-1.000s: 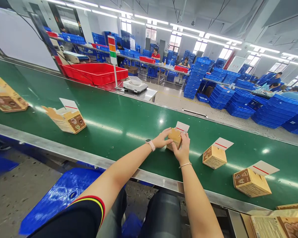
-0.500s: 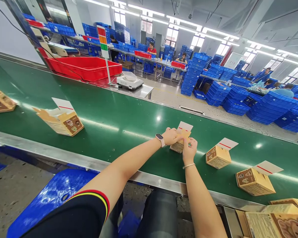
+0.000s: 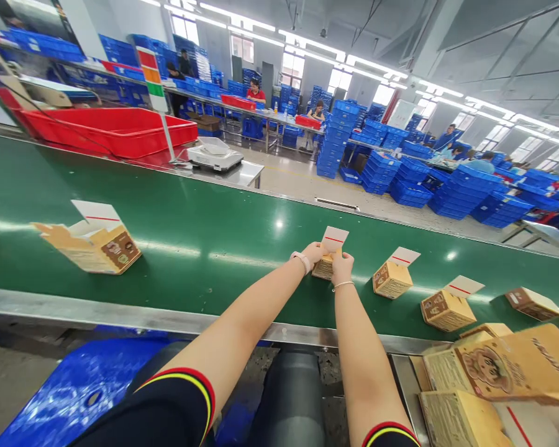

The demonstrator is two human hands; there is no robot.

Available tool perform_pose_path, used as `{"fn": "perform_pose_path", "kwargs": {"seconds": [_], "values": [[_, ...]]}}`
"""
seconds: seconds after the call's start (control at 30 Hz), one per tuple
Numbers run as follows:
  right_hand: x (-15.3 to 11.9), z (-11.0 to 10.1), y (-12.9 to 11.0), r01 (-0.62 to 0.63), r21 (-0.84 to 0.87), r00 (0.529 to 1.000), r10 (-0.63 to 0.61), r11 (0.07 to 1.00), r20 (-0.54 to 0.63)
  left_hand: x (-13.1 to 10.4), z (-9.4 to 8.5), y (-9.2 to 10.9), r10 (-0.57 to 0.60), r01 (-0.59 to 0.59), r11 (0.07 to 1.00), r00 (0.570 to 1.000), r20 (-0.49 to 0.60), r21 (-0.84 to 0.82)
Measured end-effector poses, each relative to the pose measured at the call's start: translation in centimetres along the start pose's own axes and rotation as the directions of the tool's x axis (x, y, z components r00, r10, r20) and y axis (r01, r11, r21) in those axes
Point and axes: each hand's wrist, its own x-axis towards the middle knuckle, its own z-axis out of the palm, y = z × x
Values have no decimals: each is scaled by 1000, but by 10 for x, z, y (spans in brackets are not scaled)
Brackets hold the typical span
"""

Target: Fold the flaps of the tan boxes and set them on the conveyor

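A small tan cardboard box point(image 3: 322, 269) stands on the green conveyor belt point(image 3: 242, 218), its white flap point(image 3: 336, 238) with a red line raised at the back. My left hand point(image 3: 313, 252) grips the upper left of this box, fingers closed at the top edge. On the opposite side, my right hand point(image 3: 343, 268) is closed on the upper right edge and covers much of that face. The fingertips are partly hidden behind the box's top. To the right is another box point(image 3: 392, 279) with its white flap up.
An open box point(image 3: 114, 251) stands at left on the belt. Another flapped box point(image 3: 447, 309) is at right, and several cartons point(image 3: 507, 366) are piled near the right front edge. Beyond the belt are a red bin point(image 3: 116, 133), a scale point(image 3: 215, 155) and stacked blue crates point(image 3: 338, 139).
My view has swung to the right. My fingers have moved from folding over the box's tan top flaps to its two upper sides, and the white flap now shows more fully.
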Motion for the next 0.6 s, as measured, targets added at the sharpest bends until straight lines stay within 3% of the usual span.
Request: {"fn": "perform_pose_path", "kwargs": {"seconds": [0.1,0.17,0.27,0.3,0.37,0.43,0.47,0.53,0.6], "values": [[-20,-15,-5,84,17,993,-82,996,-86,-17,-7,4,75,-71,996,994,-79,46],[-45,-32,-4,162,15,975,-158,987,-159,-38,-22,0,137,-129,988,985,-108,81],[-102,-61,14,278,-8,932,-272,961,-241,-78,-56,-23,197,-188,967,980,-36,170],[-124,-68,25,328,-28,910,-324,944,-257,-91,-69,-36,252,-243,920,968,11,307],[-170,-77,51,545,-158,809,-566,824,-158,-112,-93,-61,367,-340,716,926,85,610],[-210,-75,76,681,-287,706,-708,673,14,-127,-111,-83,480,-422,428,855,195,799],[-227,-71,85,707,-345,686,-717,617,122,-132,-118,-91,479,-480,299,823,305,825],[-256,-64,95,710,-452,700,-609,540,373,-138,-128,-101,442,-566,101,762,473,818],[-281,-61,95,736,-500,677,-479,458,558,-139,-136,-108,431,-607,-10,715,551,795]]}}
